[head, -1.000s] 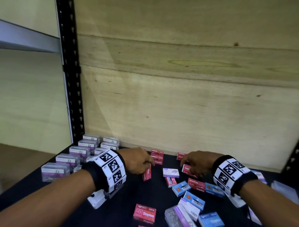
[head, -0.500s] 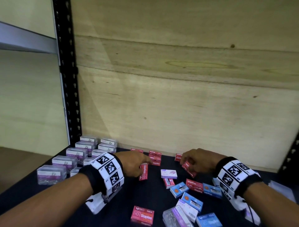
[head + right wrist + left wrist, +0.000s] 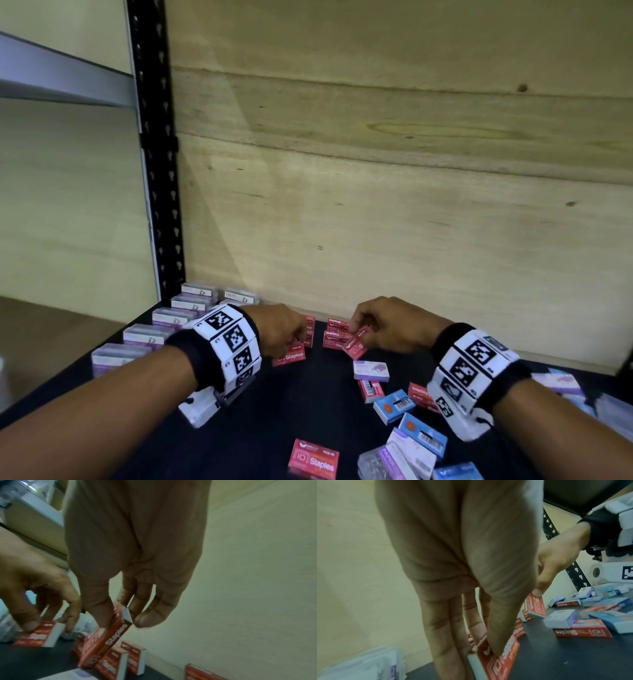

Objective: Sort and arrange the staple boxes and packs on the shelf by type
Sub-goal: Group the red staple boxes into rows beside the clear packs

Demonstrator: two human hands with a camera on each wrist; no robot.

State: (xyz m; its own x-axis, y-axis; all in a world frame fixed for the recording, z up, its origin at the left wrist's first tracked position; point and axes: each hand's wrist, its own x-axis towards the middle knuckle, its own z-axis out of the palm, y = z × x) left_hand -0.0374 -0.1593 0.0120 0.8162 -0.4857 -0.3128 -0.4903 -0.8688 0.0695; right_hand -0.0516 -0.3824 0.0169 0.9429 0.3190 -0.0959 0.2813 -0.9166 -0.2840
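My left hand (image 3: 297, 337) pinches a red staples box (image 3: 289, 357) between thumb and fingers, low over the black shelf (image 3: 274, 411) beside a short stack of red boxes (image 3: 310, 330). The left wrist view shows that left hand (image 3: 486, 650) gripping the red box (image 3: 494, 664) by its top end. My right hand (image 3: 358, 330) holds a second red box (image 3: 356, 344), tilted, just in front of the red row (image 3: 334, 334) at the back wall. From the right wrist, the right hand (image 3: 120, 623) pinches this tilted box (image 3: 106, 639) above standing red boxes (image 3: 133, 655).
Clear plastic packs (image 3: 154, 330) stand in rows at the back left by the black upright (image 3: 161, 205). Blue boxes (image 3: 394, 406), a purple-white box (image 3: 371, 371) and more red boxes (image 3: 313, 460) lie loose at the front right. A plywood wall (image 3: 411, 205) closes the back.
Both hands moved toward the back wall. The left brought its red box from upright to lying label-up by the stack. The right lifted its red box and carried it left to the row.
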